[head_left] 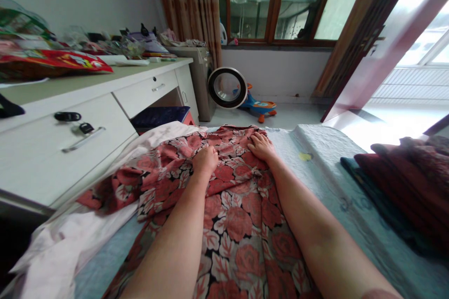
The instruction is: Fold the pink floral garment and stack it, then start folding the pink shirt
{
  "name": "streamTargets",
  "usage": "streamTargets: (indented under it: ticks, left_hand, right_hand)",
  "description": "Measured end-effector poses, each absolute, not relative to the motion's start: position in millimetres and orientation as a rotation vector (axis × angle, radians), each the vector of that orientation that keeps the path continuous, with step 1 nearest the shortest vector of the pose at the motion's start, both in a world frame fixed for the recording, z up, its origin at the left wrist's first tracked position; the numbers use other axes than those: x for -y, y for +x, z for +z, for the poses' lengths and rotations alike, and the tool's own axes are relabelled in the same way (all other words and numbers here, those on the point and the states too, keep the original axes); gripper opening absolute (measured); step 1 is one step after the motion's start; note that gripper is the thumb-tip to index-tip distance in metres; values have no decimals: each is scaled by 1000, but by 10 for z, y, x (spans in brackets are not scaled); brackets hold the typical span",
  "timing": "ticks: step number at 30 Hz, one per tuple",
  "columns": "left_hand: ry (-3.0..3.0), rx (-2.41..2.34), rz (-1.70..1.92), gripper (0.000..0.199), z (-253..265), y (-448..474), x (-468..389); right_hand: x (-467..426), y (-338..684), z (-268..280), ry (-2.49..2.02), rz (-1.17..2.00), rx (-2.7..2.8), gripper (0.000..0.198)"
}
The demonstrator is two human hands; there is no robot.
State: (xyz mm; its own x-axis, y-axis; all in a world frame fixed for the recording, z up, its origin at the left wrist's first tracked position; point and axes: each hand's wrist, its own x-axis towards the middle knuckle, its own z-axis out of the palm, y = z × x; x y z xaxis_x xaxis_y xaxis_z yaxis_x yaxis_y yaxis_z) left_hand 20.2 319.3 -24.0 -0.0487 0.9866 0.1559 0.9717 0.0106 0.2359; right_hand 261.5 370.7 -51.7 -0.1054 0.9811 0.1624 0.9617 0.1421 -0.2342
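On pale-blue cloth bedcover (321, 166) | red/black rose-print cloth garment (238, 219) laid out, sleeve (119, 187) over white cloth (66, 238) | L hand (206, 161) grip curled, can't tell if pinching; R hand (262, 146) fingers spread on garment, nr far edge | risk: L pull may drag white cloth, bunch creases

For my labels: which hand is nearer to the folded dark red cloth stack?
Right. The right hand lies on the red floral cloth, left of the stack; the left hand is farther left, on that cloth.
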Motion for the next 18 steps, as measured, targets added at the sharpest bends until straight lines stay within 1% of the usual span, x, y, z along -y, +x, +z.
streamTargets:
  ticks: [5,9,12,18]
  left_hand:
    - [2147,-2197,456,28,-281,199,-3201]
    - [2194,-2211,509,27,-291,190,-3207]
    - [2212,-2227,522,26,-295,191,-3219]
    - [2212,-2196,549,24,-323,143,-3234]
  right_hand:
    - [-3711,2637,-509,-1876,143,2082,56]
    - [-3705,2694,-465,-1747,69,1968,43]
    - [-3676,2718,-419,-1717,-24,1925,38]
    - [-3630,2654,-434,-1717,36,2161,35]
